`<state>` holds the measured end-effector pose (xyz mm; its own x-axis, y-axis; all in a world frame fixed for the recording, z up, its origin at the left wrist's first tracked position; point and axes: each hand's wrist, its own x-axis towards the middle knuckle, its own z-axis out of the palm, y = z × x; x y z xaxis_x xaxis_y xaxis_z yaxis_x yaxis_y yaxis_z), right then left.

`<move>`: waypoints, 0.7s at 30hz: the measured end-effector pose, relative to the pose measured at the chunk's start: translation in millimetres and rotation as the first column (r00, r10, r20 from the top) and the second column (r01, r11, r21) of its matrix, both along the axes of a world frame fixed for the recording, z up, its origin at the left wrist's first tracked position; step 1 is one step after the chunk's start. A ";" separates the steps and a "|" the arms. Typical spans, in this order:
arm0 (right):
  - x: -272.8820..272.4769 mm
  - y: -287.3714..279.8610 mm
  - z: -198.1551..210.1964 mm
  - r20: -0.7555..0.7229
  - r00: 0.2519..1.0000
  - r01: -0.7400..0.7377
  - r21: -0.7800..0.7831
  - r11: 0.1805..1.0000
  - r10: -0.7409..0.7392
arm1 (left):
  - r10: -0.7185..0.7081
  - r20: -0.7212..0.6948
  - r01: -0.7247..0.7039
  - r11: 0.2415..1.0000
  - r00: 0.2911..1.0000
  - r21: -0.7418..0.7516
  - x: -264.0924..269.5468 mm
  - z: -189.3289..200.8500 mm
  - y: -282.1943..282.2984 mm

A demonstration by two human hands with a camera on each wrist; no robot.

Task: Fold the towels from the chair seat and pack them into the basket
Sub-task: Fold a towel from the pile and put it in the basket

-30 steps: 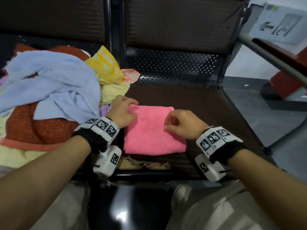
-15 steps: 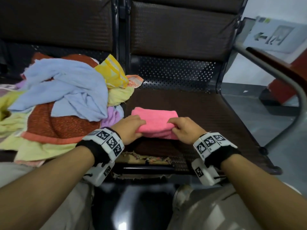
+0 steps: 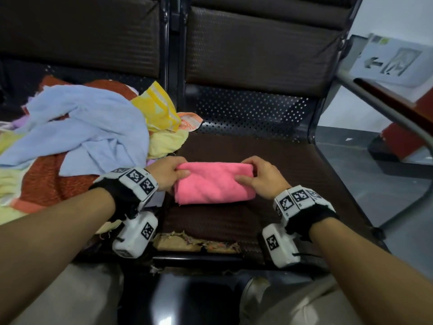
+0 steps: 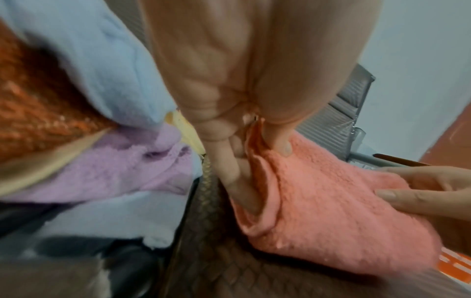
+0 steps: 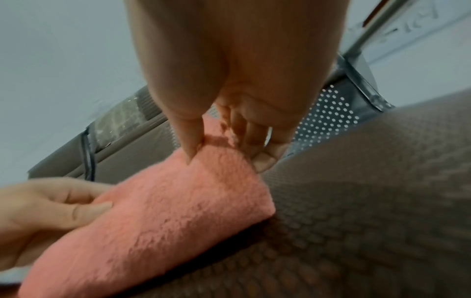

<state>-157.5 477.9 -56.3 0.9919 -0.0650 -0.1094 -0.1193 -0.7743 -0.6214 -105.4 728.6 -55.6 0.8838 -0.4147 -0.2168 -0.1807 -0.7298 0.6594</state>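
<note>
Item: pink towel (image 3: 214, 182), folded to a thick oblong, lying on the brown chair seat (image 3: 293, 165) in front of the person, gripped at both short ends. Left hand (image 3: 165, 173): thumb on top, fingers (image 4: 237, 177) tucked into the folded layers at the towel's left end. Right hand (image 3: 260, 178): thumb pressed on the upper face, fingers curled round the far right corner (pinch grip, clearest in the right wrist view). Adjacent seat, to the left: loose heap of unfolded towels, light blue towel (image 3: 93, 134) uppermost, over a rust-red towel (image 3: 46, 181), with a yellow patterned cloth (image 3: 157, 109) and a lilac towel (image 4: 122, 161) beside it. Seat front edge (image 3: 196, 245): frayed, padding exposed.
</note>
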 end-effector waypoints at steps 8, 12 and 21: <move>34.4 -2.7 -21.6 -0.192 0.969 0.123 -0.171 0.978 -0.156 | 0.128 0.044 -0.131 0.988 0.991 0.077 28.0 -28.1 -8.7; 41.2 1.4 -25.6 -0.380 0.913 0.033 -0.289 0.957 -0.146 | 0.086 0.024 -0.090 0.962 0.996 0.258 33.3 -28.3 -9.9; 34.2 18.4 43.3 -0.070 0.987 -0.140 0.032 0.990 0.142 | -0.081 0.130 0.068 0.993 0.988 0.096 20.6 33.4 -33.8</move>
